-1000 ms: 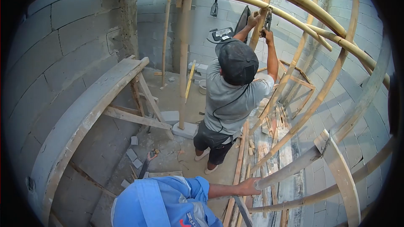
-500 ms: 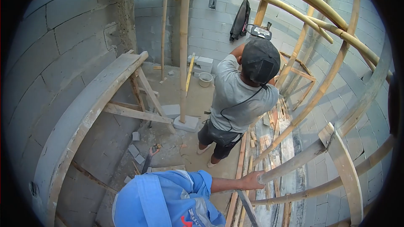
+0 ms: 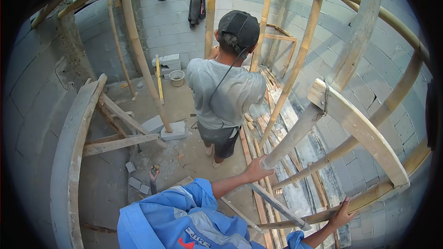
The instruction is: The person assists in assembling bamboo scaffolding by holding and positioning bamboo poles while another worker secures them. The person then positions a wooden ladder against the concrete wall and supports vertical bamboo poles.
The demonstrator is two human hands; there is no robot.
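Observation:
My left hand [image 3: 258, 169] is closed round the lower end of a grey, dusty round pole [image 3: 295, 138], which slants up to the right. A whitish board [image 3: 364, 133] is tied to this pole with wire. Just below my left hand, a narrow grey bar [image 3: 281, 206] slopes down to the right. My right hand [image 3: 340, 215] lies against a bamboo pole [image 3: 318, 217] with its fingers apart. The sleeves and front of my blue shirt [image 3: 198, 216] fill the bottom of the view.
A co-worker [image 3: 224, 87] in a grey shirt and black cap stands ahead, back turned. Upright bamboo poles [image 3: 138, 46] surround us. A trestle [image 3: 83, 124] stands left. Planks [image 3: 295, 147] lie right. A bucket [image 3: 177, 78], blocks [image 3: 174, 130] and a dark-handled tool [image 3: 153, 175] are on the floor.
The view has swung right, so the co-worker and trestle sit further left. My right hand has come into view at the bamboo. My left hand keeps its hold on the pole.

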